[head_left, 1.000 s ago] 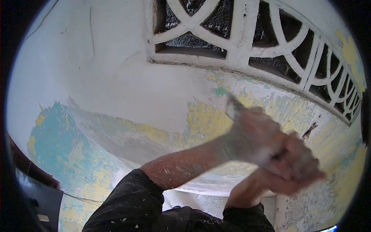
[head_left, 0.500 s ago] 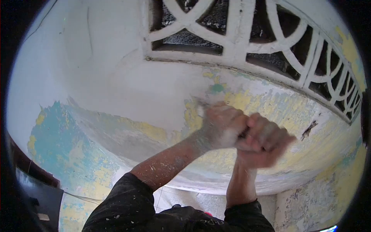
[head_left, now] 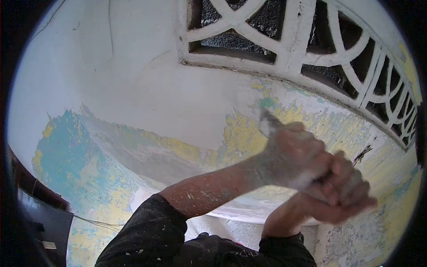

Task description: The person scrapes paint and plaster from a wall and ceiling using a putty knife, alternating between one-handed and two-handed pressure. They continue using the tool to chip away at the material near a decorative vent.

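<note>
A scraper (head_left: 269, 123) with a greyish blade sticks out past the fingers of my left hand (head_left: 296, 155), which is closed around it. Its blade lies against or just over the patchy wall (head_left: 240, 133), near a small green spot; contact cannot be made out. Lower and to the right, my right hand (head_left: 344, 191) is closed around the rear end of the same tool, touching my left hand. The fingers hide the handle. Both hands are slightly blurred, and pale dust and flecks cover my left forearm.
White openwork blocks (head_left: 291, 49) run along the top right. Blue-green and yellow paint patches show at the left of the wall. A dark piece of furniture (head_left: 44, 222) stands at the lower left beside thin cables (head_left: 100, 224). Pale floor tiles (head_left: 218, 226) show below my arms.
Both hands have moved right and down across the wall with the scraper, whose blade now shows more clearly. The camera view has shifted slightly.
</note>
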The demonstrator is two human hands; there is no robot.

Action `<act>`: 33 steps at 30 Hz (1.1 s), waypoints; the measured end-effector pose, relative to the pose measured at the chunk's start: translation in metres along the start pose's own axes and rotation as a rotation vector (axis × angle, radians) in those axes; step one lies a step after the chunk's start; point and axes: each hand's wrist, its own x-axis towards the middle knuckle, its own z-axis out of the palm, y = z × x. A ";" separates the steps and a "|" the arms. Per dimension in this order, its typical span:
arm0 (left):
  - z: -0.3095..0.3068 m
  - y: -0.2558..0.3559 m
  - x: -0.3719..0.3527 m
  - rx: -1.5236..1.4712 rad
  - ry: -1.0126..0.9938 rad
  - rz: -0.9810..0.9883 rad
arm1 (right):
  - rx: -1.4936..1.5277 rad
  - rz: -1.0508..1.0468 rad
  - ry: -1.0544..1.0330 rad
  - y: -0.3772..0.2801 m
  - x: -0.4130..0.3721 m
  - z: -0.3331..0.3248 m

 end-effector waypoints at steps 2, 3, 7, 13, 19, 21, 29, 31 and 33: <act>0.000 -0.012 -0.008 0.059 -0.037 -0.022 | -0.020 0.046 -0.065 0.019 -0.005 -0.006; -0.001 -0.017 -0.016 0.110 -0.081 -0.053 | -0.047 0.098 -0.122 0.030 -0.009 -0.010; -0.003 -0.016 -0.033 -0.031 0.014 -0.148 | -0.072 0.188 -0.167 0.029 -0.017 -0.011; -0.007 -0.008 -0.013 0.115 -0.059 -0.043 | 0.087 -0.144 -0.092 0.013 -0.013 -0.002; -0.014 -0.016 -0.039 0.017 -0.051 -0.171 | -0.045 0.102 -0.008 0.034 -0.029 -0.003; -0.007 -0.004 -0.008 -0.032 0.037 0.027 | -0.125 -0.035 0.020 0.000 -0.010 0.002; -0.016 -0.015 -0.031 -0.031 -0.028 -0.151 | -0.069 0.080 -0.071 0.033 -0.027 0.003; -0.009 -0.005 -0.009 -0.043 0.051 0.026 | -0.054 0.019 -0.026 0.016 -0.018 0.008; -0.009 -0.020 -0.021 -0.008 0.042 -0.029 | -0.002 -0.151 -0.075 0.011 -0.015 0.002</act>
